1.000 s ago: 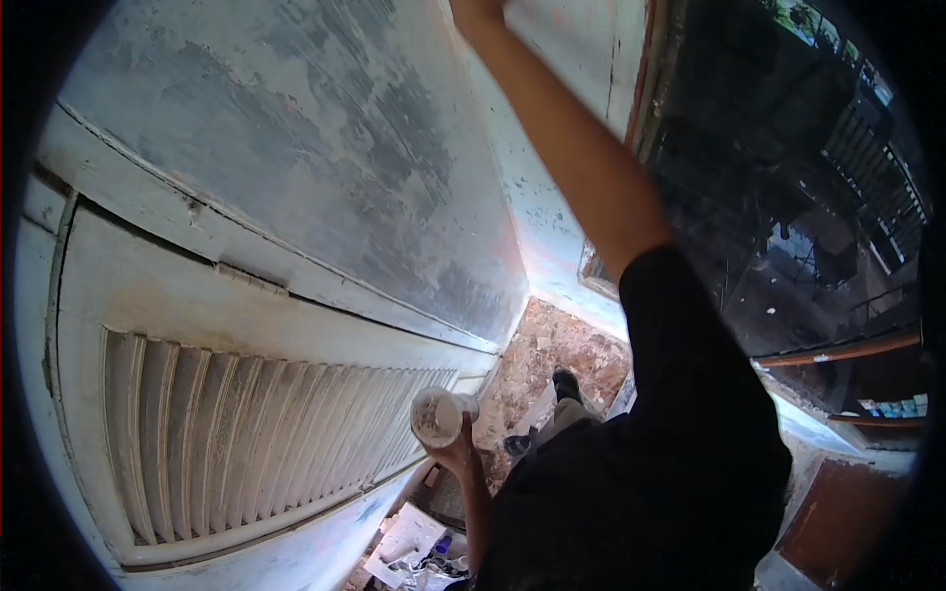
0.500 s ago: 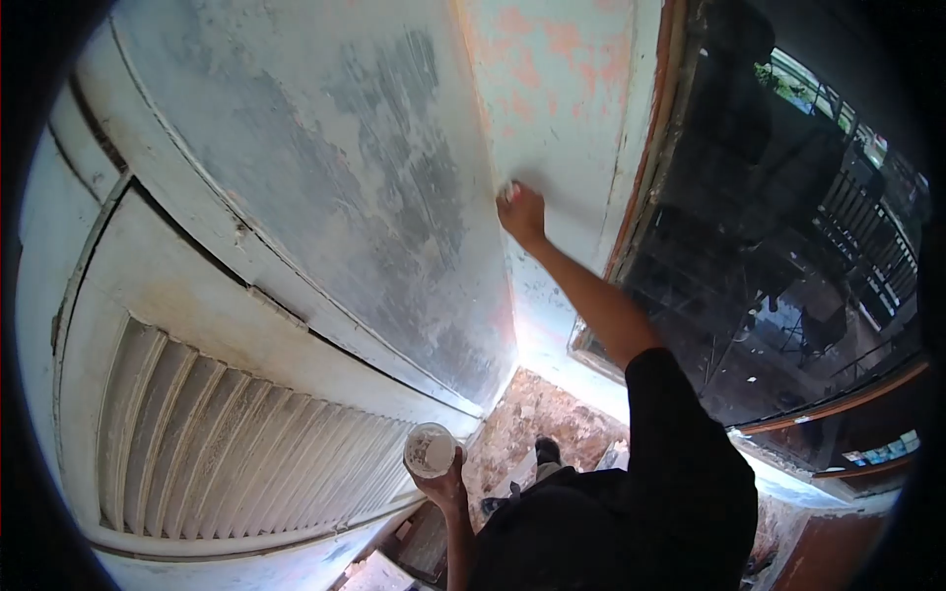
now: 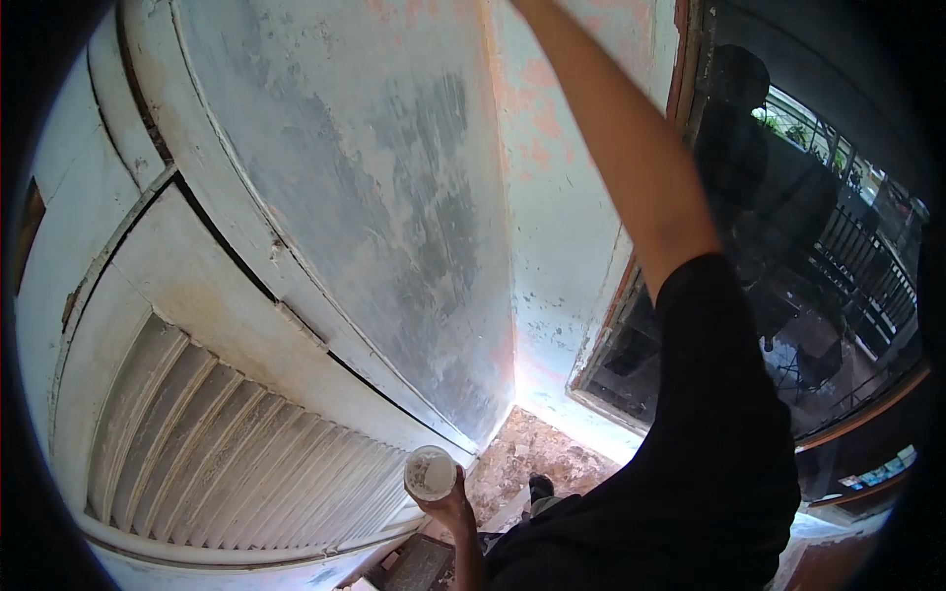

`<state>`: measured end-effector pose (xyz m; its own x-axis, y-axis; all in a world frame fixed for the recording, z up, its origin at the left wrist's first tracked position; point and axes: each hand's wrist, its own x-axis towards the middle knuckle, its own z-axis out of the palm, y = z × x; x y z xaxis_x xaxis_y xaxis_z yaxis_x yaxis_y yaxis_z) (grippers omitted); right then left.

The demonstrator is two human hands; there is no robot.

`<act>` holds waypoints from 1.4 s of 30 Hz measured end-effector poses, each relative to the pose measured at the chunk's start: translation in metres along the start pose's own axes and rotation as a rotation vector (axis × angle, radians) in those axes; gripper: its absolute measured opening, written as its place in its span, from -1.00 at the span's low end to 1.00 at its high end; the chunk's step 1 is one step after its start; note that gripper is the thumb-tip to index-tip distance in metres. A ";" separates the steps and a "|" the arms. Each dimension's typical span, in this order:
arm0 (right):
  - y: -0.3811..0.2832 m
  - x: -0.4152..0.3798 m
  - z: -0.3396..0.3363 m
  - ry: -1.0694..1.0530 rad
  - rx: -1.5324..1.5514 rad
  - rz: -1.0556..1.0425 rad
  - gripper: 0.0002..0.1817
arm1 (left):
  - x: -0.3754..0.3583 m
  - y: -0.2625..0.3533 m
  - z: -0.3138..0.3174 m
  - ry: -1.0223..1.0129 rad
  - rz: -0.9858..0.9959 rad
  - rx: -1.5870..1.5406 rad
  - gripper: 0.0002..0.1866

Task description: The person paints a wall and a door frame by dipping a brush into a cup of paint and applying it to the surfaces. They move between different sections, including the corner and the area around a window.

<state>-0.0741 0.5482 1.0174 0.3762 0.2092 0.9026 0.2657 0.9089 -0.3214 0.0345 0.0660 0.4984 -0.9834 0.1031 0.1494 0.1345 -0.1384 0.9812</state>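
My left hand is wrapped round a small whitish plastic cup, held low in front of the louvred panel. Inside the cup is a pale paste-like substance, with smears on the inner wall. My right forearm reaches up across the narrow wall strip, and the hand itself is beyond the top edge of the view. To the left of that arm is a broad wall with grey and whitish smeared patches. The narrow strip shows pinkish patches near the top.
A white louvred panel fills the lower left. On the right, a dark glass pane in a brown wooden frame reflects railings and a figure. Below lies a rough, dusty floor, with my dark shoe on it.
My right hand has gone up from the corner between the walls and out of view. The view has shifted slightly. My left hand keeps the cup in nearly the same place.
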 end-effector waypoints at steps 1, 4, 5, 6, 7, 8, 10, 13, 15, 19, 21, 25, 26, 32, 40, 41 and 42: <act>0.022 -0.027 0.006 -0.008 -0.127 -0.083 -0.64 | 0.000 -0.003 -0.002 0.011 -0.002 0.000 -0.13; 0.057 -0.179 -0.073 -0.315 0.373 -0.131 -0.79 | -0.002 -0.012 -0.015 0.048 -0.045 0.036 -0.10; 0.077 -0.229 -0.082 -0.211 0.360 -0.261 -0.64 | -0.002 -0.015 -0.019 0.053 -0.029 0.075 -0.10; 0.098 -0.279 -0.102 -0.385 0.248 -0.174 -0.53 | -0.002 -0.019 -0.024 0.059 -0.012 0.113 -0.10; 0.100 -0.315 -0.129 -0.440 0.189 -0.162 -0.55 | -0.002 -0.021 -0.027 0.066 0.006 0.153 -0.09; 0.104 -0.353 -0.153 -0.536 0.191 -0.046 -0.59 | -0.004 -0.020 -0.025 0.103 0.025 0.076 -0.12; 0.116 -0.420 -0.186 -0.670 0.361 0.256 -0.63 | -0.002 -0.013 -0.022 0.091 0.004 0.082 -0.13; 0.115 -0.454 -0.227 -0.759 0.239 0.291 -0.71 | 0.006 -0.009 -0.023 0.001 0.028 0.129 -0.16; 0.104 -0.458 -0.246 -0.786 0.202 0.312 -0.76 | 0.013 -0.015 -0.024 -0.089 0.075 0.244 -0.17; 0.082 -0.436 -0.258 -0.794 0.390 0.499 -0.83 | 0.028 -0.017 -0.008 -0.176 0.060 0.193 -0.19; 0.046 -0.397 -0.269 -0.899 0.527 0.677 -0.83 | 0.036 -0.028 0.002 -0.199 0.076 0.195 -0.20; -0.038 -0.321 -0.293 -1.076 0.822 1.113 -0.81 | 0.046 -0.039 0.028 -0.254 0.077 0.095 -0.20; -0.055 -0.310 -0.299 -1.185 0.787 1.077 -0.81 | 0.045 -0.034 0.034 -0.230 0.087 0.136 -0.21; -0.094 -0.315 -0.318 -1.618 0.708 0.712 -0.86 | 0.048 -0.017 0.052 -0.323 0.186 0.057 -0.25; -0.103 -0.371 -0.333 -1.727 0.499 0.202 -0.78 | 0.032 -0.007 0.050 -0.346 0.250 0.043 -0.27; -0.104 -0.376 -0.335 -1.736 0.480 0.239 -0.77 | 0.030 -0.006 0.049 -0.347 0.254 0.054 -0.28; -0.100 -0.380 -0.332 -1.693 0.554 0.202 -0.73 | 0.029 -0.005 0.048 -0.346 0.259 0.066 -0.28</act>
<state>0.0511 0.2577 0.6121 -0.9599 0.1018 0.2612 -0.0971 0.7533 -0.6505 0.0113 0.1165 0.5032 -0.8188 0.3986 0.4132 0.3902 -0.1415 0.9098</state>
